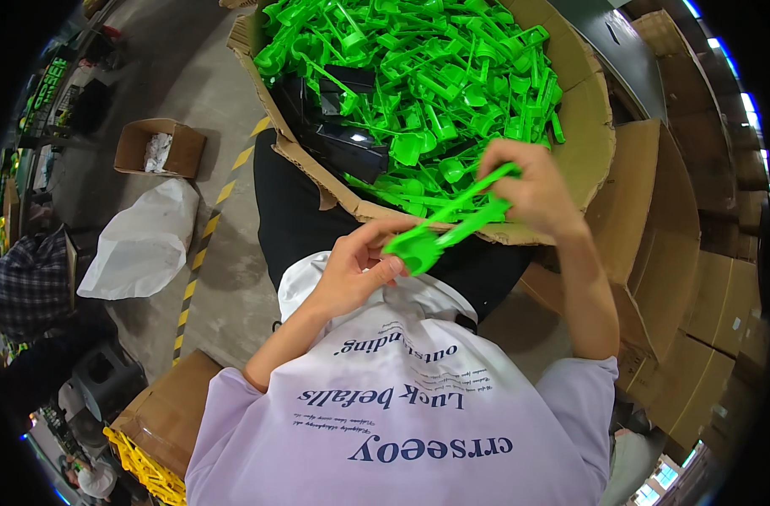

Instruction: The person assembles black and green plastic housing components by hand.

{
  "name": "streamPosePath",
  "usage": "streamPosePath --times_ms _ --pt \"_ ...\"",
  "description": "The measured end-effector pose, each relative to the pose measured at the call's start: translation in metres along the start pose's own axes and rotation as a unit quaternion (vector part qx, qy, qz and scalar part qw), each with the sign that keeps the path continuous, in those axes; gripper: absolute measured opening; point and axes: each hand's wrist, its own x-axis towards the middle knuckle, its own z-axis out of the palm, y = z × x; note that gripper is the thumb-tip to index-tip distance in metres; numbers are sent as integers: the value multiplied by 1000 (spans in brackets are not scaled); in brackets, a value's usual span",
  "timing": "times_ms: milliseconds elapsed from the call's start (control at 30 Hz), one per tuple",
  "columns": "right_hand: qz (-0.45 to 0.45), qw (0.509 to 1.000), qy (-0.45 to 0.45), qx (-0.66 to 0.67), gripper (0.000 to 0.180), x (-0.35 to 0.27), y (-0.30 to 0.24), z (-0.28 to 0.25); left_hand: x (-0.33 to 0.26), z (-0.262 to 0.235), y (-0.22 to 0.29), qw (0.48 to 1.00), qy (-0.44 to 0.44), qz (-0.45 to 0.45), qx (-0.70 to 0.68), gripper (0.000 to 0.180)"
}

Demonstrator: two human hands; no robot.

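In front of my body I hold bright green plastic scoops point(417, 250), apparently two nested at the wide end, with two long handles spreading apart. My left hand point(351, 268) is closed round the wide end, thumb on top. At the far ends of the handles, my right hand point(530, 187) grips with bent fingers, slightly blurred. Just beyond both hands stands a large open cardboard box point(589, 110), its rim against my lap. A deep heap of similar green scoops point(435, 76) fills it. Shiny black pieces point(347, 143) lie at the box's near left side.
On the floor to the left are a small cardboard box point(182, 154) with white paper inside, a white sack point(144, 244) and a yellow-black floor stripe point(201, 253). Yellow parts point(144, 468) sit by a carton point(170, 413) at lower left. Cardboard cartons point(688, 371) crowd the right.
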Motion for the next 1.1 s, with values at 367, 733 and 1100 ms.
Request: streamPosePath --times_ms 367,733,1100 --pt "131 939 -98 -303 25 102 168 -26 -17 -22 -9 983 141 -83 84 18" --pt "207 874 9 -440 45 105 196 34 -13 -23 -12 983 139 -84 81 18" --pt "61 930 28 -360 22 90 228 56 -8 -27 -18 987 115 -81 76 21"
